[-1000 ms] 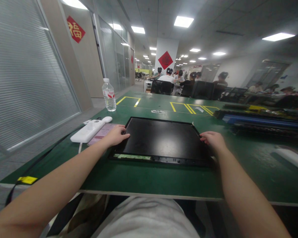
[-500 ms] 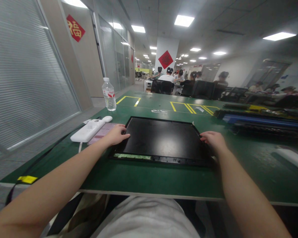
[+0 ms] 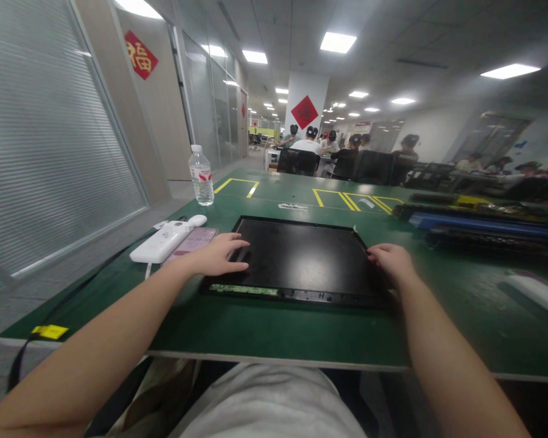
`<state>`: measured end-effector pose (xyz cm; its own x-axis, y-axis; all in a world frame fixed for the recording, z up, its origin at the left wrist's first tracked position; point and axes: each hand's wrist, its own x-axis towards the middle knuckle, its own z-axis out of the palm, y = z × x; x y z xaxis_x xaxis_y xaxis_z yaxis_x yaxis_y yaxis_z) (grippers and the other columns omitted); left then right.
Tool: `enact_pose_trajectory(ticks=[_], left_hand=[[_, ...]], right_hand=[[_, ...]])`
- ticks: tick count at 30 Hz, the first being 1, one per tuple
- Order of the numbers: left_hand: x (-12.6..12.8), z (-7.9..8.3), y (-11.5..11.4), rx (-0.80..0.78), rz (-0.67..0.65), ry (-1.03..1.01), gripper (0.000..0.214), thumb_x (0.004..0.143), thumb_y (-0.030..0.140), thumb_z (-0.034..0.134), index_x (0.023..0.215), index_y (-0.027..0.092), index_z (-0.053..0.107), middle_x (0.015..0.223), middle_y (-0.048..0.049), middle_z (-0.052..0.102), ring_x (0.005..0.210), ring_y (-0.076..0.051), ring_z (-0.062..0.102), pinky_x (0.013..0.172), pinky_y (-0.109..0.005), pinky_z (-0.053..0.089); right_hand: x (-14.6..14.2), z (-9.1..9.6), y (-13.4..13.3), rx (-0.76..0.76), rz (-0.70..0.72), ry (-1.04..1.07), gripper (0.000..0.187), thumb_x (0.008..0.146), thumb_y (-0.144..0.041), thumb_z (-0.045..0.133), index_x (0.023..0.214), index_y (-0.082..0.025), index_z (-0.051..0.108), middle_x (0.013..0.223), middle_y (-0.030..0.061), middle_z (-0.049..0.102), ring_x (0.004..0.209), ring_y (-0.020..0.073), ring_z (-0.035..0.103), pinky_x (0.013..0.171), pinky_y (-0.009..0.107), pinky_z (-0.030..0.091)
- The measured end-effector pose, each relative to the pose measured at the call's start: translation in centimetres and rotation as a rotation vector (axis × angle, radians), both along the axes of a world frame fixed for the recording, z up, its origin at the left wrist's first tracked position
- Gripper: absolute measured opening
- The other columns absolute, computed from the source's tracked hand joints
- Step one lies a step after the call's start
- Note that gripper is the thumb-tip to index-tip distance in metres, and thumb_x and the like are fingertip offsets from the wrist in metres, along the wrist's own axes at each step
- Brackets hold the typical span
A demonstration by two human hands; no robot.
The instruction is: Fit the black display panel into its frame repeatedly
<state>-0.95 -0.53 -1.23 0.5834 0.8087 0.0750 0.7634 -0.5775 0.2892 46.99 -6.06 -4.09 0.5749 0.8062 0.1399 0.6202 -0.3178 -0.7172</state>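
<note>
Head view, seated person at a green table (image 3: 274, 331). A flat black panel (image 3: 301, 258) lies face-up on the table directly in front of the person, with a strip of green circuit board showing along its near edge.

Left hand (image 3: 219, 257): open, palm down, with its fingers spread flat across the panel's left margin. Right hand (image 3: 393, 261): fingers bent against the panel's right edge; whether they clasp the rim or only press on it cannot be told.

Step in hand, as a judgement: the panel is being steadied or squared between the two hands while it rests flat on the table. Any shift or lift from this pose would call for an even hold on both side edges, because the panel is broad and thin and its glossy face marks easily.

Containers: a clear plastic water bottle (image 3: 201, 176) stands capped and upright at the far left of the table, well apart from the panel; its fill level cannot be read. Just left of the left hand lie a phone (image 3: 195, 239), a white power strip (image 3: 162, 242) and a small white device (image 3: 197, 219). Long dark parts (image 3: 484, 225) lie stacked at the far right. Other people (image 3: 308, 145) sit at distant tables.
</note>
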Motion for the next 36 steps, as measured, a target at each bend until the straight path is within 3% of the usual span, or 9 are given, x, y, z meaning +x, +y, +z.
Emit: enact_pose_trajectory(ticks=[8, 18, 36], left_hand=[[-0.5, 0.9, -0.7, -0.09, -0.222, -0.053, 0.071, 0.074, 0.051, 0.078, 0.139, 0.026, 0.063, 0.154, -0.0115, 0.052, 0.14, -0.032, 0.05, 0.116, -0.039, 0.039], [-1.5, 1.7, -0.4, -0.171, -0.276, -0.057, 0.074, 0.072, 0.042, 0.081, 0.142, 0.03, 0.06, 0.154, -0.0075, 0.053, 0.14, -0.03, 0.05, 0.116, -0.037, 0.037], [-1.3, 1.5, -0.4, -0.101, -0.384, -0.061, 0.069, 0.077, 0.025, 0.078, 0.144, 0.028, 0.058, 0.159, -0.008, 0.047, 0.145, -0.028, 0.044, 0.119, -0.039, 0.034]], right_hand=[[0.1, -0.1, 0.0, -0.022, 0.002, -0.007, 0.021, 0.076, -0.032, 0.062, 0.083, -0.022, 0.079, 0.076, 0.0054, 0.077, 0.067, 0.0198, 0.066, 0.064, 0.03, 0.047], [0.0, 0.0, -0.1, -0.027, -0.003, 0.003, 0.021, 0.075, -0.03, 0.062, 0.085, -0.022, 0.079, 0.078, 0.0054, 0.077, 0.068, 0.0199, 0.066, 0.063, 0.029, 0.046], [0.1, -0.1, 0.1, -0.032, -0.003, -0.008, 0.024, 0.077, -0.03, 0.061, 0.087, -0.02, 0.079, 0.078, 0.0064, 0.078, 0.066, 0.0193, 0.066, 0.064, 0.03, 0.047]])
